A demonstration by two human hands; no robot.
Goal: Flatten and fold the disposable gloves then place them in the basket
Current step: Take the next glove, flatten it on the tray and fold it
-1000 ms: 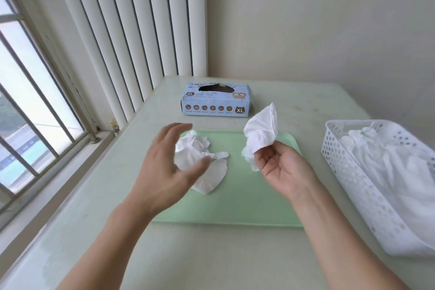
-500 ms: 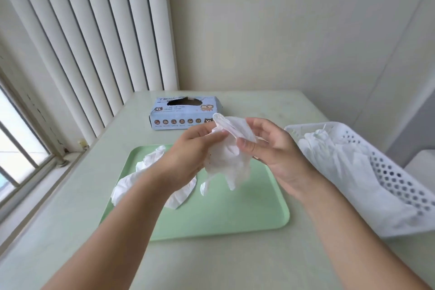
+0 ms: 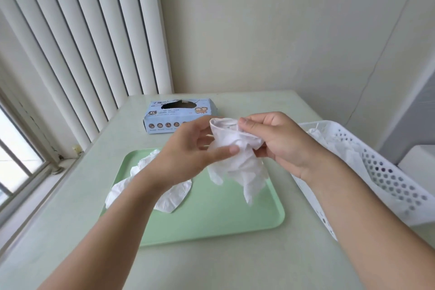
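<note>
Both hands are raised above the tray (image 3: 211, 223), forearms reaching in from below. The left hand (image 3: 188, 155) and right hand (image 3: 280, 143) each pinch the glove (image 3: 237, 160) at its cuff between thumb and fingers. It hangs between them, white and crumpled, fingers dangling over the tray, beside the basket (image 3: 381, 179).

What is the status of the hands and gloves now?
Left hand and right hand both pinch crumpled glove above tray. Second glove on tray, unfolded. Basket at right, nothing blocking.
</note>
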